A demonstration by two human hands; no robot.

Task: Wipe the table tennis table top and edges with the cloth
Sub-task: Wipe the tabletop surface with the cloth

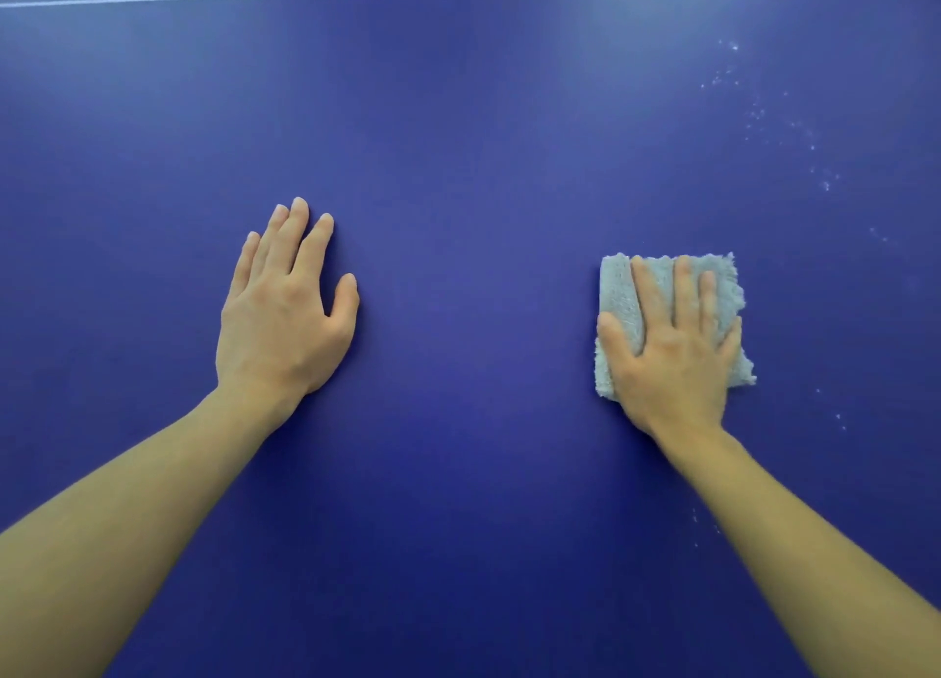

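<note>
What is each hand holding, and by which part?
Nothing is gripped. The right hand presses flat on the cloth, covering its middle and near edge; the left hand lies open on the table top.

The right hand (672, 362) hides the middle of the pale grey terry cloth (618, 290). Every edge of the dark blue table top (458, 143) is cut off.

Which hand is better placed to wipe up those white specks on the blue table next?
Right. The right hand presses flat on the cloth, and the white specks lie on its side. The left hand rests bare on the table top, farther away.
</note>
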